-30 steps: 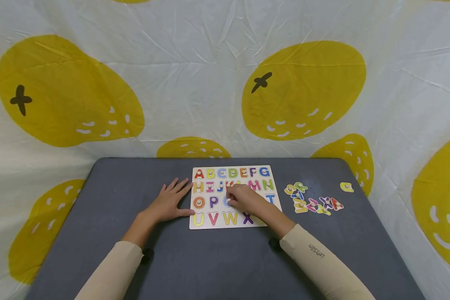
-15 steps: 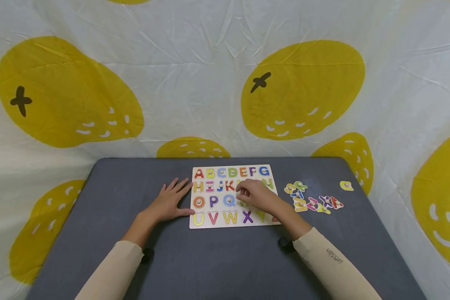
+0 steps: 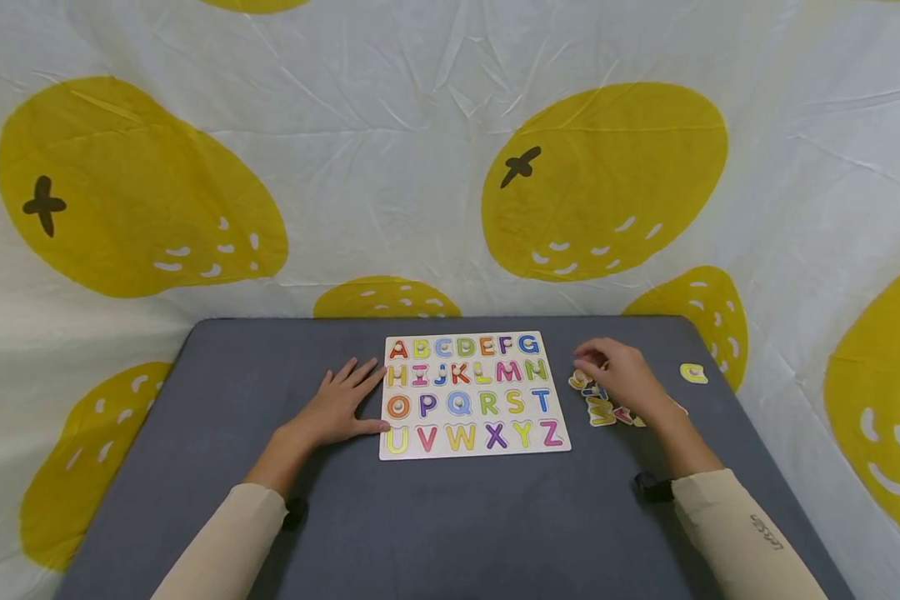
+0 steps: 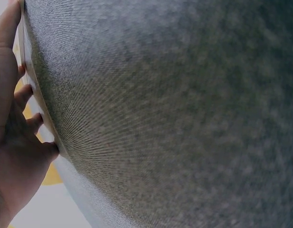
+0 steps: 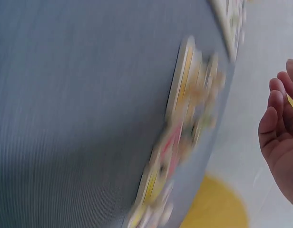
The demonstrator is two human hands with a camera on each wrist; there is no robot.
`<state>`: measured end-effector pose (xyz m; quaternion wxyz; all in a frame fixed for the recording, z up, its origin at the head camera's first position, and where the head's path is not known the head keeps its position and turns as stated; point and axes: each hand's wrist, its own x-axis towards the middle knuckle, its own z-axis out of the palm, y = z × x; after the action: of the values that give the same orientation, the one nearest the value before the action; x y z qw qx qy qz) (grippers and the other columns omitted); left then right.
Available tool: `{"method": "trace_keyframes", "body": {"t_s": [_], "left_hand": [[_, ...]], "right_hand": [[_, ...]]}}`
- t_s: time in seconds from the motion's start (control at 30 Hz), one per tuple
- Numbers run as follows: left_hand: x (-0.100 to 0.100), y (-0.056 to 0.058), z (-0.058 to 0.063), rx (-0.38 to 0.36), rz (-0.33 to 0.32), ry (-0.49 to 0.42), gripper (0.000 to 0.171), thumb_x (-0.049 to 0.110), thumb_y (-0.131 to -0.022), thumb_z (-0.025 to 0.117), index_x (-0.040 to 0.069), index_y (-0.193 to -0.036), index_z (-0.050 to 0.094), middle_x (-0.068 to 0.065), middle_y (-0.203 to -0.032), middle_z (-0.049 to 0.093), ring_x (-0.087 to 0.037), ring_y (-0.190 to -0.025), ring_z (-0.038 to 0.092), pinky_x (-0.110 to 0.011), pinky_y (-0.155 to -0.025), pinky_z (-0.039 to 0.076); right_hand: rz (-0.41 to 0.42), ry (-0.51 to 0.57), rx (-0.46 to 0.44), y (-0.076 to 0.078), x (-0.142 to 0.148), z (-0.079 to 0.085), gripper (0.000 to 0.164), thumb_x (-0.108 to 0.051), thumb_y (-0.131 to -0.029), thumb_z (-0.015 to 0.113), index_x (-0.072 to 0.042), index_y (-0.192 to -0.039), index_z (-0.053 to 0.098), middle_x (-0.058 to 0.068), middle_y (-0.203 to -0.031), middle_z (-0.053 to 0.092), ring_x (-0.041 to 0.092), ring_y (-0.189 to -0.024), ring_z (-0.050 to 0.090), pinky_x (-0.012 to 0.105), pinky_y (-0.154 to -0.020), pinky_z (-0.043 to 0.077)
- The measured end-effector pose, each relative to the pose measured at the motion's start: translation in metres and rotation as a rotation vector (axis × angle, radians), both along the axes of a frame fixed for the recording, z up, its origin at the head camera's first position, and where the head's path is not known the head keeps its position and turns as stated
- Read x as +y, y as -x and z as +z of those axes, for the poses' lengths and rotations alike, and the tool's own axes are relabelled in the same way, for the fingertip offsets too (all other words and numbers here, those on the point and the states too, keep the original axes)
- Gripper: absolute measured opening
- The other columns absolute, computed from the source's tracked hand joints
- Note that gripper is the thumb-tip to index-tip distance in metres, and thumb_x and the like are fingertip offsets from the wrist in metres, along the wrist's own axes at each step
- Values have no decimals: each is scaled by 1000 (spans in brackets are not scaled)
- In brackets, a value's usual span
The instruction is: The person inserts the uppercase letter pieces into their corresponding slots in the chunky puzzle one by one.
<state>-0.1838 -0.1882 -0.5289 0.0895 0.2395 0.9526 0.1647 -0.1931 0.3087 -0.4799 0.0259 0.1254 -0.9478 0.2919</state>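
Observation:
A white alphabet puzzle board lies flat on the table, with knobbed letters in its upper rows and flat-looking ones lower down. My left hand is spread at the board's left edge, fingertips and thumb touching it; the left wrist view shows these fingers along the rim. Over a loose cluster of letter pieces right of the board hovers my right hand, covering part of them. In the right wrist view its fingers are loosely bent, apart from the blurred pieces, with nothing visible in them.
One yellow letter piece lies by itself farther right, near the table's right edge. The grey table backs onto a white curtain printed with yellow fruit shapes.
My right hand has left the middle of the board and moved right, above the loose pieces. The board's lower right letters are now uncovered. The left hand stays in place.

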Motion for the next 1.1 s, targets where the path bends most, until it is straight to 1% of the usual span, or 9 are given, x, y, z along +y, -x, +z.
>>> {"method": "trace_keyframes", "body": {"t_s": [0.2, 0.27, 0.37, 0.47, 0.53, 0.63, 0.8, 0.87, 1.1], "left_hand": [[1, -2, 0, -8, 1, -4, 102, 66, -85, 74, 19, -164, 31, -12, -170, 28, -47, -158, 16, -76, -118, 15], [1, -3, 0, -11, 2, -4, 102, 66, -85, 74, 18, -164, 31, -12, -170, 28, -47, -158, 16, -76, -118, 15], [2, -3, 0, -15, 5, -3, 102, 65, -85, 74, 19, -164, 31, -12, -171, 27, -46, -158, 16, -76, -118, 15], [2, -3, 1, -14, 8, -1, 102, 65, -85, 74, 19, -164, 31, -11, -171, 28, -46, -158, 16, -76, -118, 15], [1, -3, 1, -10, 7, -4, 102, 66, -85, 74, 18, -164, 31, -12, -170, 28, -47, -158, 16, -76, -118, 15], [1, -2, 1, -8, 6, -4, 103, 67, -85, 74, 19, -164, 30, -12, -170, 28, -47, -158, 16, -76, -118, 15], [1, 0, -1, -16, 7, -3, 103, 67, -85, 73, 21, -165, 29, -10, -171, 27, -45, -158, 15, -76, -119, 14], [1, 0, -1, -22, 8, -3, 103, 67, -85, 73, 21, -165, 28, -10, -171, 26, -44, -159, 14, -75, -119, 13], [1, 0, 2, -31, 10, 4, 103, 68, -85, 72, 21, -165, 28, -10, -171, 26, -45, -159, 14, -75, -119, 13]], "right_hand": [[-150, -40, 55, -1, 69, -1, 24, -22, -100, 70, -3, -116, 72, 12, -99, 71, 26, -88, 64, 21, -71, 48], [-198, -41, 48, -1, 91, -5, 26, -22, -101, 69, -1, -117, 71, 15, -100, 71, 29, -89, 64, 17, -68, 46], [-265, -32, -9, -1, 117, -10, 32, -23, -103, 67, 4, -120, 68, 22, -104, 70, 34, -91, 64, 16, -64, 45], [-333, -56, -84, -1, 136, -15, 39, -27, -104, 64, 9, -121, 64, 30, -108, 69, 38, -91, 64, 24, -63, 48], [-376, -89, -114, -2, 145, -16, 43, -29, -104, 63, 11, -120, 63, 32, -109, 68, 40, -90, 64, 32, -65, 51], [-412, -143, -115, -2, 152, -19, 42, -28, -102, 65, 13, -113, 64, 34, -104, 68, 43, -86, 63, 43, -68, 51], [-439, -159, -87, -2, 157, -29, 33, -21, -96, 69, 12, -97, 67, 28, -88, 68, 36, -73, 59, 37, -62, 43], [-453, -150, -92, -1, 158, -34, 31, -20, -96, 70, 11, -95, 65, 26, -85, 67, 33, -72, 58, 34, -61, 40], [-475, -148, -136, 3, 161, -41, 30, -19, -98, 66, 10, -98, 63, 23, -83, 64, 35, -75, 55, 35, -63, 39]]}}
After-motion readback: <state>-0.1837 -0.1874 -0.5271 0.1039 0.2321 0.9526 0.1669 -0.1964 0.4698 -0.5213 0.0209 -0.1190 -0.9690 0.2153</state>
